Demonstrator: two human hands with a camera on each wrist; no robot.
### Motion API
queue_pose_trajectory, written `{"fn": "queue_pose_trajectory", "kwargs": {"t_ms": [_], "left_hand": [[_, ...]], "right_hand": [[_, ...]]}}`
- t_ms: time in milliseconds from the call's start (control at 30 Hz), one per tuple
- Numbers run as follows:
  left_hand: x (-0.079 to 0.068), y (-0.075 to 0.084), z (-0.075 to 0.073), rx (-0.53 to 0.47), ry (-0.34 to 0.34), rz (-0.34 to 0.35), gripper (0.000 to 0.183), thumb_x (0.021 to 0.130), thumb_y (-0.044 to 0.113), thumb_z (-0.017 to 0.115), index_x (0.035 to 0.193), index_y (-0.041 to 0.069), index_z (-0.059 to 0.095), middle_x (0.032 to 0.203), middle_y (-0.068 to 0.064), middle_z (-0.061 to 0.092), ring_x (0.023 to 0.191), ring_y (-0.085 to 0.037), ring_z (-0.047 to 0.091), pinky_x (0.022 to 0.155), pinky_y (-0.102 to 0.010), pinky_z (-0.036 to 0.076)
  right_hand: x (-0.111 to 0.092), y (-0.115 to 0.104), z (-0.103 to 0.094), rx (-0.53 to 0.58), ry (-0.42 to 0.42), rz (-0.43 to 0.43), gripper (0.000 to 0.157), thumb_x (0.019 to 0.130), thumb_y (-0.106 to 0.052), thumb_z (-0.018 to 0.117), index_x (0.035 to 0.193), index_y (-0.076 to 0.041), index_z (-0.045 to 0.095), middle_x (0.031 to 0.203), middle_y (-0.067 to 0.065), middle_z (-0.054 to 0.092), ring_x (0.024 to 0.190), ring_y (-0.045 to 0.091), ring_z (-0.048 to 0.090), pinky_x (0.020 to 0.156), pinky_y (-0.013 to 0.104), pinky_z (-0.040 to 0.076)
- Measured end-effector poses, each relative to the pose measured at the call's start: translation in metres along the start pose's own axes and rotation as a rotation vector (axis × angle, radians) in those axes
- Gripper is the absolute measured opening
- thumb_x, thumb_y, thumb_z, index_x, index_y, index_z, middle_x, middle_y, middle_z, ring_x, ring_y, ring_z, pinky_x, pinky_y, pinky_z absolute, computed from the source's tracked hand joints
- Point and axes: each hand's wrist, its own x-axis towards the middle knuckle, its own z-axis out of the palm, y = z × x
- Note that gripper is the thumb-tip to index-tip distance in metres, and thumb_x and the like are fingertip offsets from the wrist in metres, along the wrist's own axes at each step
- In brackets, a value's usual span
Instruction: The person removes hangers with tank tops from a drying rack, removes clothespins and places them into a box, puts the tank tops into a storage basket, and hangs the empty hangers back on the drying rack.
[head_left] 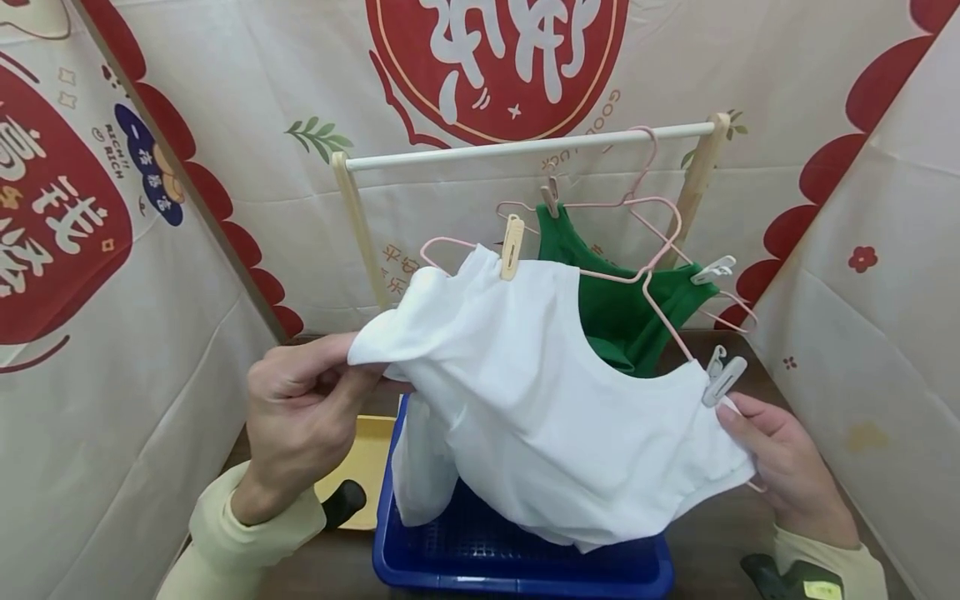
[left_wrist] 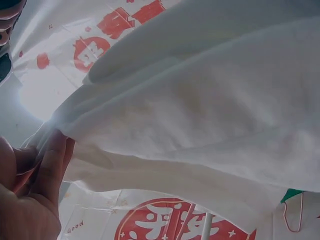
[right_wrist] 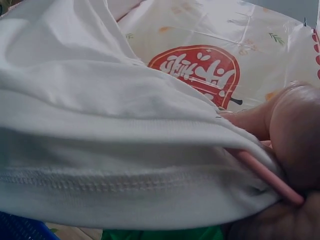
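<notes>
I have both hands in sight from my station, and a white garment (head_left: 525, 400) is stretched between them. The left hand (head_left: 303, 417) pinches the garment's edge at one end; in its own wrist view the fingers (left_wrist: 52, 165) bunch the cloth against the thumb. The right hand (head_left: 787, 458) grips the opposite shoulder, thumb on top, just below a grey clothespin (head_left: 724, 383). From that wrist's camera I can see the end of a pink hanger (right_wrist: 272, 177) poking out of the armhole and touching the hand.

A beige clothespin (head_left: 512, 247) clips the shoulder nearer the left hand. The hanger's hook shows lower than the white rod (head_left: 487, 152) (whether it bears on anything, I cannot tell from here).

Behind, a green garment (head_left: 611, 312) hangs from the rod on a second hanger (head_left: 651, 158). The white garment is in front of it and above a blue basket (head_left: 525, 579), which sits on the brown surface (head_left: 322, 567) beside a yellow tray (head_left: 367, 454).
</notes>
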Motion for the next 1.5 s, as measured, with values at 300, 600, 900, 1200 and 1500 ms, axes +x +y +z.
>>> {"fn": "queue_pose_trajectory", "kwargs": {"t_ms": [300, 600, 900, 1200, 1500], "left_hand": [[-0.010, -0.003, -0.006, -0.106, 0.014, 0.050, 0.019, 0.084, -0.024, 0.058, 0.102, -0.022, 0.065, 0.096, -0.023, 0.073, 0.072, -0.025, 0.074, 0.061, -0.036, 0.059], [-0.016, -0.006, -0.004, -0.071, -0.058, -0.137, 0.018, 0.092, -0.011, 0.060, 0.108, -0.017, 0.066, 0.106, -0.014, 0.073, 0.086, -0.021, 0.074, 0.064, -0.039, 0.059], [-0.042, -0.025, -0.002, -0.049, -0.107, -0.385, 0.016, 0.092, -0.012, 0.059, 0.106, -0.019, 0.064, 0.105, -0.014, 0.073, 0.091, -0.019, 0.073, 0.068, -0.043, 0.059], [-0.068, -0.043, -0.001, -0.022, -0.133, -0.526, 0.017, 0.093, -0.009, 0.060, 0.108, -0.016, 0.066, 0.100, -0.030, 0.069, 0.085, -0.017, 0.073, 0.067, -0.041, 0.059], [-0.089, -0.051, -0.005, 0.126, -0.158, -0.711, 0.017, 0.095, 0.003, 0.063, 0.109, -0.005, 0.071, 0.096, -0.019, 0.073, 0.075, -0.017, 0.074, 0.067, -0.037, 0.060]], "right_hand": [[0.002, 0.003, -0.001, 0.012, -0.118, -0.034, 0.048, 0.106, 0.002, 0.030, 0.127, -0.022, 0.066, 0.100, -0.001, 0.076, 0.070, 0.017, 0.072, 0.052, 0.021, 0.051], [0.008, 0.007, 0.003, -0.048, -0.127, -0.028, 0.047, 0.106, 0.002, 0.033, 0.124, -0.025, 0.067, 0.094, -0.001, 0.076, 0.065, 0.017, 0.071, 0.049, 0.023, 0.050], [0.015, 0.015, 0.004, -0.078, -0.161, 0.009, 0.044, 0.106, 0.000, 0.033, 0.123, -0.024, 0.067, 0.096, 0.000, 0.076, 0.071, 0.022, 0.073, 0.060, 0.033, 0.057], [0.022, 0.028, 0.009, -0.072, -0.234, 0.029, 0.045, 0.106, 0.001, 0.033, 0.123, -0.024, 0.066, 0.099, 0.001, 0.075, 0.073, 0.024, 0.074, 0.061, 0.039, 0.058], [0.025, 0.036, 0.010, -0.095, -0.288, 0.117, 0.042, 0.107, -0.002, 0.033, 0.121, -0.022, 0.067, 0.096, 0.004, 0.075, 0.073, 0.028, 0.073, 0.063, 0.042, 0.058]]}}
